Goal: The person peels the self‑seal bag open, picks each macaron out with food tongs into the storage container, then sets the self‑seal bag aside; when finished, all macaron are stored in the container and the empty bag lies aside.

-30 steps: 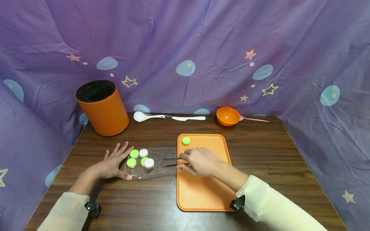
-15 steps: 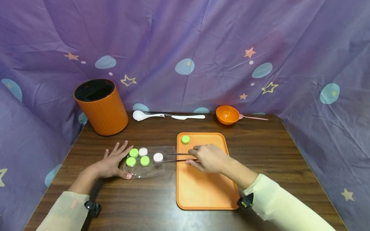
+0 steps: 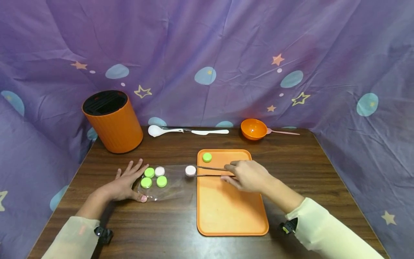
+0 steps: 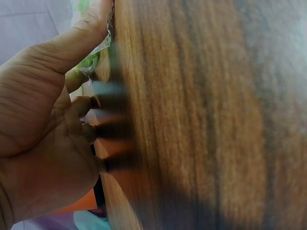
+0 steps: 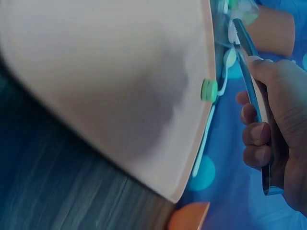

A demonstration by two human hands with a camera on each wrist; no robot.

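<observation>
A: Where is the white cap [image 3: 190, 170]?
B: Pinched in the tongs [image 3: 211, 171], at the left edge of the orange tray [image 3: 226, 212]. The right hand [image 3: 248, 175] grips the tongs with curled fingers.
A: And the left hand [image 3: 124, 184]?
B: Flat, fingers spread, on the counter [image 3: 317, 169], thumb on the plastic bag [image 3: 174, 185] left of the tray.

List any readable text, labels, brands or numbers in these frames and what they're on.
None: no words, numbers or brand marks can be read in any view.
The purple cloth backdrop bears only printed stars and blue ovals.
The orange tray, the orange cylinder, the orange bowl and the green and white discs look plain.
</observation>
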